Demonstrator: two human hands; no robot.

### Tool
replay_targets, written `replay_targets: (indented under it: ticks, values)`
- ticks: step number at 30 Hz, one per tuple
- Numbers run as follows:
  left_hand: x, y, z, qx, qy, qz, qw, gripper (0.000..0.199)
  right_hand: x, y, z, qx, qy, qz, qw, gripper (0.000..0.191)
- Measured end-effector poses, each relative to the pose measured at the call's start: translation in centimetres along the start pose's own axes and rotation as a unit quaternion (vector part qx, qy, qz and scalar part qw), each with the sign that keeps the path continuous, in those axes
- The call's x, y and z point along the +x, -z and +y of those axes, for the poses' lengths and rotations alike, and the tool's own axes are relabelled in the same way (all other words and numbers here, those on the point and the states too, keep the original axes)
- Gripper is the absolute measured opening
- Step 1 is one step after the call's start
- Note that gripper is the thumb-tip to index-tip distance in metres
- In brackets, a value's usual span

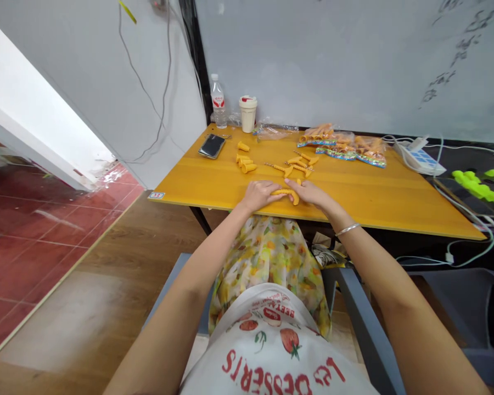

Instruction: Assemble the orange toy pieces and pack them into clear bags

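A yellow, hook-shaped plastic piece (291, 193) lies between my hands at the table's front edge. My left hand (260, 195) has its fingers closed at the straight end of this piece. Around the curved end my right hand (308, 193) is bent, its fingers partly hidden. Just beyond, several yellow T-shaped pieces with thin spiral or chain-like shafts (299, 167) lie loosely together. To their left is a small group of yellow flared, tube-like pieces (246, 160).
Several clear bags of orange-yellow pieces (341, 145) lie at the back. A phone (212, 146), a water bottle (218, 104) and a lidded cup (247, 114) stand or lie at back left. A white power strip (422, 156) with cables sits right, beside bright green pieces (475, 185).
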State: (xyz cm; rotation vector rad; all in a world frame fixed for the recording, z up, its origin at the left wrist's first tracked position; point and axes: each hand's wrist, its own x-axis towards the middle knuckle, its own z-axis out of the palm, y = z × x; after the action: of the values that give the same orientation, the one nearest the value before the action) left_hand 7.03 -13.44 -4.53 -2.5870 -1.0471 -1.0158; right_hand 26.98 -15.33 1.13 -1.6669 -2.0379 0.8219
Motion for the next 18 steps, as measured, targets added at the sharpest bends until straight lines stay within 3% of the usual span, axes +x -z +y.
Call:
replay_targets:
  ticks: [4, 9, 13, 14, 16, 18]
  values:
    - [0.1, 0.0, 0.0, 0.012, 0.014, -0.016, 1.0, 0.044, 0.0, -0.3, 1.0, 0.045, -0.034, -0.006, 0.998, 0.072]
    - [0.3, 0.3, -0.2, 0.031, 0.083, 0.009, 0.996, 0.045, -0.2, -1.6, 2.1, 0.127, 0.014, 0.124, 0.984, 0.057]
    - [0.4, 0.3, -0.3, 0.039, 0.112, -0.017, 0.993, 0.043, -4.0, -4.2, -0.3, 0.233, 0.068, 0.259, 0.935, 0.045]
    - [0.4, 0.2, -0.4, 0.037, 0.116, -0.033, 0.992, 0.043, -5.8, -4.9, -1.7, 0.283, 0.088, 0.244, 0.923, 0.042]
    - [0.4, 0.1, -0.5, 0.03, 0.123, -0.056, 0.99, 0.04, -10.3, -6.1, -5.2, 0.401, 0.118, 0.069, 0.906, 0.038]
    - [0.5, 0.1, -0.6, 0.02, 0.131, -0.062, 0.989, 0.038, -15.0, -6.7, -8.8, 0.534, 0.156, -0.14, 0.819, 0.045]
